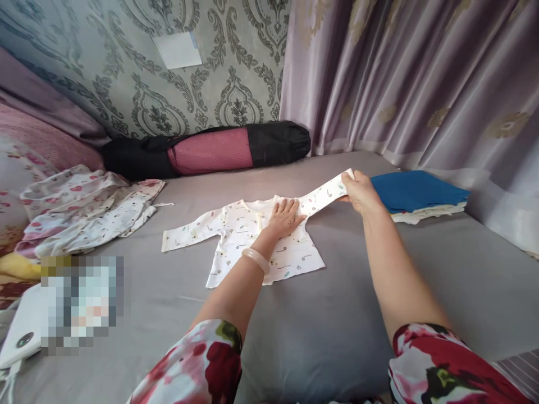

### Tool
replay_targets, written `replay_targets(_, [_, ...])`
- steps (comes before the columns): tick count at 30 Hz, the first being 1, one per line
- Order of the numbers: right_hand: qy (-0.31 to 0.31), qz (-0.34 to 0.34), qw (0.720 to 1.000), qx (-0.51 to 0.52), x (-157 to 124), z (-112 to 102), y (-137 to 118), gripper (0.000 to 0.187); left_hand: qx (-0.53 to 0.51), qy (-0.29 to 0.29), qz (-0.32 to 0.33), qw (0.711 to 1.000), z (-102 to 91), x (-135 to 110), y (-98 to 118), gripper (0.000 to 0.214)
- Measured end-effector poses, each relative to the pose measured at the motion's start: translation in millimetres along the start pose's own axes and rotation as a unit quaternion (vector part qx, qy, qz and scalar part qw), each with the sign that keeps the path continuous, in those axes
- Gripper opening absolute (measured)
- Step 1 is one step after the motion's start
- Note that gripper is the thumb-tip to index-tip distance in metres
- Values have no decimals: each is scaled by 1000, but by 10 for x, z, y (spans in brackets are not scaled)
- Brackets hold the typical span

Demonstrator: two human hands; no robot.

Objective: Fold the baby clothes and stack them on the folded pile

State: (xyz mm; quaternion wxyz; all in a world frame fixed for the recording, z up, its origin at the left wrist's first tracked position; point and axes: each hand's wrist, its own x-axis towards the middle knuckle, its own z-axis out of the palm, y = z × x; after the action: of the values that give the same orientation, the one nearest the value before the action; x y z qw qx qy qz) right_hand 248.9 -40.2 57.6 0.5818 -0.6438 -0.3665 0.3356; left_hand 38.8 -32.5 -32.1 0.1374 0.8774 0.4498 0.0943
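A small white printed baby shirt [240, 241] lies spread on the grey bed sheet [337, 325], its neckline toward the wall. My left hand [284, 217] rests flat on the shirt's upper chest with the fingers spread. In my right hand [360, 189] the end of the shirt's right-side sleeve is gripped between thumb and fingers. That sleeve is stretched out and raised off the sheet, while the other one lies flat toward the left. My left forearm hides part of the shirt's front.
Folded clothes with a blue piece [421, 189] on top sit at the right. Crumpled printed clothes [101, 207] lie at the left, near a white device [29, 320] with a cable. A black and pink rolled bag [210, 148] rests along the wall, beside purple curtains [404, 84].
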Motion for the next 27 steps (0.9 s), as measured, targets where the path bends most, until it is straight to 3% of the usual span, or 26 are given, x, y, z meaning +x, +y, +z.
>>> replay_targets(4, [26, -50, 997, -52, -10, 116, -102, 11, 8, -14, -4, 1000, 19, 31, -13, 71])
replay_targets(8, [12, 4, 1000, -13, -93, 324, -210, 11, 12, -27, -10, 1000, 34, 75, -33, 75])
replay_targets(19, [-136, 28, 990, 36, -363, 736, -203, 20, 42, -66, -6, 997, -276, 211, -48, 89])
replay_targets(23, [-119, 55, 991, 26, -344, 821, -119, 15, 20, -66, -6, 998, -287, 227, -81, 90])
replay_targets(27, [-80, 93, 992, 18, -341, 875, -63, 11, -42, -16, 13, 999, -235, 190, -199, 91])
